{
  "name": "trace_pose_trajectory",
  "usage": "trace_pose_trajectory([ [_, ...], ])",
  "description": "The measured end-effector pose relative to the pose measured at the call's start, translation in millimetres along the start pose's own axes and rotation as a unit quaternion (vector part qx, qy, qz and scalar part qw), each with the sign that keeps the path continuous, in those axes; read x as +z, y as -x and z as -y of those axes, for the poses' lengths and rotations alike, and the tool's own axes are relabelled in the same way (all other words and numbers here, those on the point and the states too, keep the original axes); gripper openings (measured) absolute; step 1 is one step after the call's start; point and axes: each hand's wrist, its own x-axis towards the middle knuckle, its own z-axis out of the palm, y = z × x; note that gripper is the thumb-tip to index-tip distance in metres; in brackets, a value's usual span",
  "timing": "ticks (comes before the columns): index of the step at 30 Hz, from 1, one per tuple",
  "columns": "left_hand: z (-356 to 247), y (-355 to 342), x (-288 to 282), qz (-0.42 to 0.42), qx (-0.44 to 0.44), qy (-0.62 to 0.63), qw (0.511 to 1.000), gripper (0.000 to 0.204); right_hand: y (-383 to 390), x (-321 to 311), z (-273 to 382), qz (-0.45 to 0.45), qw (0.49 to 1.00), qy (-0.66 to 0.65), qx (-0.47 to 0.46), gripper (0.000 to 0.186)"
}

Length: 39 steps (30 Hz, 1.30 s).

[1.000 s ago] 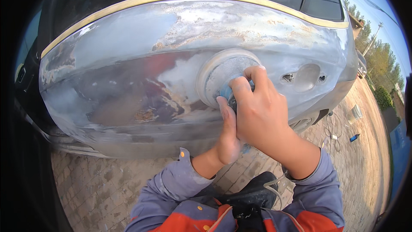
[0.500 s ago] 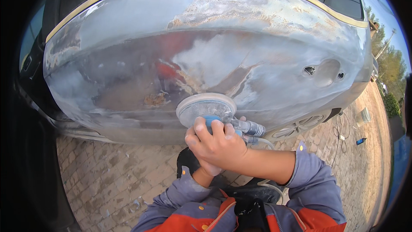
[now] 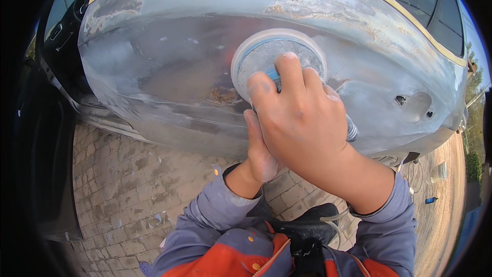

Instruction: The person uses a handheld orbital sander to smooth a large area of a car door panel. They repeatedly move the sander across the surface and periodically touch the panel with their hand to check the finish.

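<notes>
A round orbital sander (image 3: 251,64), pale with dust and with blue parts, lies with its disc against the car door (image 3: 169,66). My right hand (image 3: 305,115) curls over the top of the sander, fingers bent around its body. Below and partly behind it, my left hand (image 3: 261,154) grips the sander from underneath; its thumb shows, but most of its fingers are hidden. A ribbed grey hose (image 3: 351,131) comes out beside my right wrist. The door surface is patchy grey, dark and reddish, with a rusty spot (image 3: 223,95) left of the disc.
Yellow masking tape (image 3: 405,13) edges the window line. The door handle recess (image 3: 415,105) has open holes at the right. A dark open door (image 3: 43,159) stands at the left. Below are brick paving (image 3: 123,184), a pale air hose (image 3: 335,219) and a blue item (image 3: 431,200).
Both hands and the sander have moved up and a little right across the door, from its lower part to its middle. The view has shifted too.
</notes>
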Motion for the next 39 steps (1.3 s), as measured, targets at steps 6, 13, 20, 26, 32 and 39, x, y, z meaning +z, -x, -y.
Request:
trace_pose_trajectory([
  [6, -33, 9, -20, -0.125, 0.118, -0.214, 0.962, 0.047, 0, 16, 50, 0.023, 0.998, 0.058, -0.030, 0.023],
  [13, -44, 5, -29, -0.352, 0.263, -0.679, 0.588, 0.024, 18, 64, 96, -0.018, 0.997, 0.051, -0.056, 0.018],
  [20, -26, 32, -55, -0.275, 0.257, -0.631, 0.678, 0.070, 34, 102, 131, -0.040, 0.995, 0.033, -0.082, 0.019],
  [26, -17, 53, -58, -0.216, 0.017, 0.040, 0.976, 0.056, 48, 95, 130, -0.009, 0.991, 0.036, -0.128, 0.020],
  [32, 2, 43, -53, -0.202, 0.150, -0.485, 0.838, 0.056, 55, 99, 121, -0.020, 0.996, 0.018, -0.085, 0.023],
  [39, 35, 48, -38, -0.057, 0.041, -0.264, 0.962, 0.055, 96, 70, 79, 0.001, 0.997, 0.047, -0.053, 0.022],
])
